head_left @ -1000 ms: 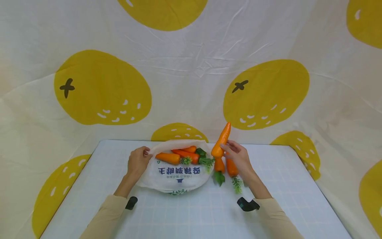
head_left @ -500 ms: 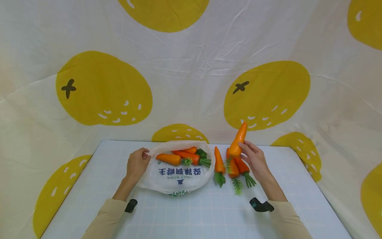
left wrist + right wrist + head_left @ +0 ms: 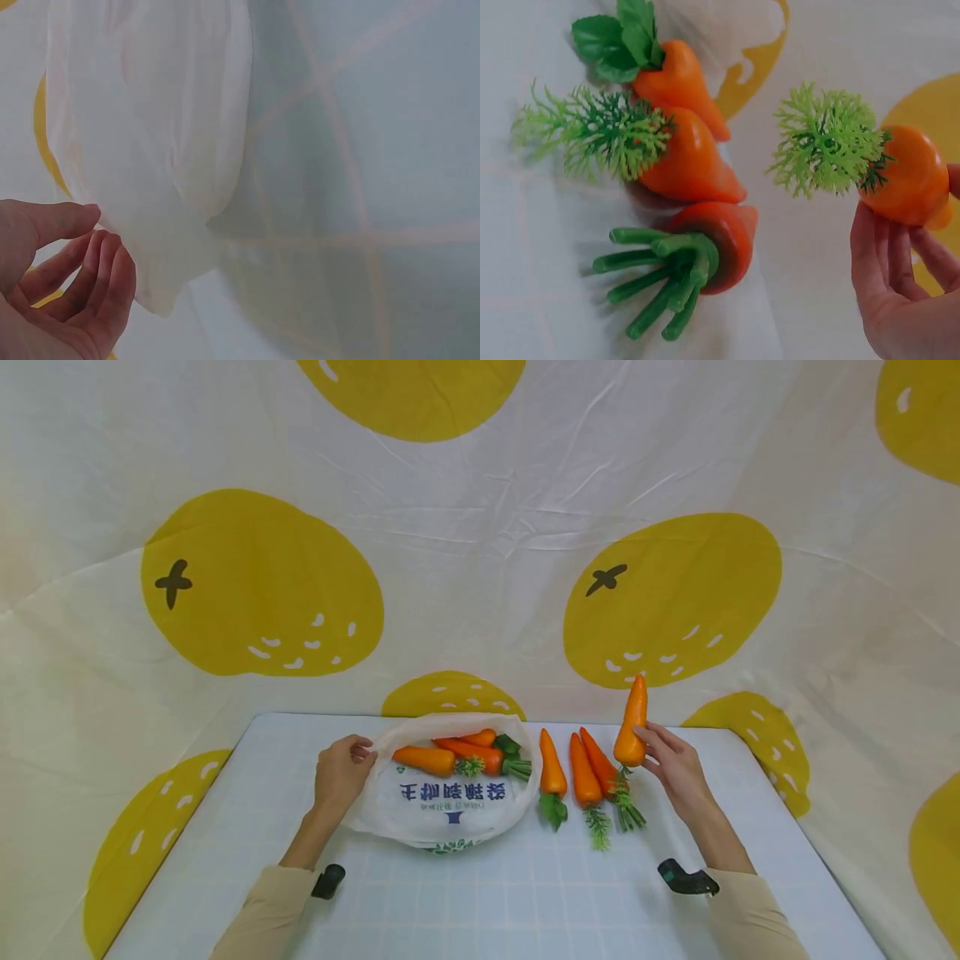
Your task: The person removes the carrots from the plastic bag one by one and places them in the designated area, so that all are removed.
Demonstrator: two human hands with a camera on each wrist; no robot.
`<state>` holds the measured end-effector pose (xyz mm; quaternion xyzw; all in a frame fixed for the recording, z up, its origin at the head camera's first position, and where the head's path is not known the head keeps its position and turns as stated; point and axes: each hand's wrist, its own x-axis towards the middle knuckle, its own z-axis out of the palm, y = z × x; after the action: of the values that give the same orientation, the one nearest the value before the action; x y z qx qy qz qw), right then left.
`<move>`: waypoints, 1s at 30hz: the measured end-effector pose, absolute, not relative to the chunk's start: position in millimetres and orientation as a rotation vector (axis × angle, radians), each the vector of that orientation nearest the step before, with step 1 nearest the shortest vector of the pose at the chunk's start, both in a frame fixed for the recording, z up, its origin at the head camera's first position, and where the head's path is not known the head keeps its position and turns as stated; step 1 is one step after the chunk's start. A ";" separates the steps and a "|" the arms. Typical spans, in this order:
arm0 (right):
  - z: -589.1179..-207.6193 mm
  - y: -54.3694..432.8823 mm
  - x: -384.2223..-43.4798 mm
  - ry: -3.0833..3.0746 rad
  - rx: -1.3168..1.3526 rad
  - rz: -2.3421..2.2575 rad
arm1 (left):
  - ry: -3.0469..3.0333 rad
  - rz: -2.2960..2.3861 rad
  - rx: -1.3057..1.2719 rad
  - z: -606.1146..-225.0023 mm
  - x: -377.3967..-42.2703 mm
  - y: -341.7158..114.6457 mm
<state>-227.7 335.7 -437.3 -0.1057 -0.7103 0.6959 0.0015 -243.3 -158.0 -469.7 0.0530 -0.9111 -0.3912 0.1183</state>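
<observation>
clearly, the right hand (image 3: 677,770) grips a carrot (image 3: 632,731) while the left hand (image 3: 341,777) seemingly pinches the white bag (image 3: 480,823).

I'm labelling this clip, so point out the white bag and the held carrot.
White bag (image 3: 453,795): head view, on its printed side.
Held carrot (image 3: 909,180): right wrist view, on its orange body.

Beige sleeves (image 3: 270,910) (both plain); a curved black device (image 3: 687,879) beside each.

I've room along the near pale-blue checked tabletop (image 3: 495,893); three green-topped, tapering orange carrots (image 3: 585,770) obstruct the white plastic bag (image 3: 491,827) from the right.
</observation>
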 end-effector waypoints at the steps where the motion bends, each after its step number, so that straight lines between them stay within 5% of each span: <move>1: -438.8 338.5 -227.3 -2.237 -0.344 2.175 | -2.663 -1.150 0.154 -470.0 -243.0 -158.4; 30: -486.8 371.9 -229.1 -2.657 -0.587 1.846 | -2.630 -1.186 0.182 -473.1 -242.3 -157.3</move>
<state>-229.1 371.9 -486.8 -0.1781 -0.8059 0.5599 -0.0731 -242.3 -157.3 -473.1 0.0626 -0.9027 -0.4070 0.1249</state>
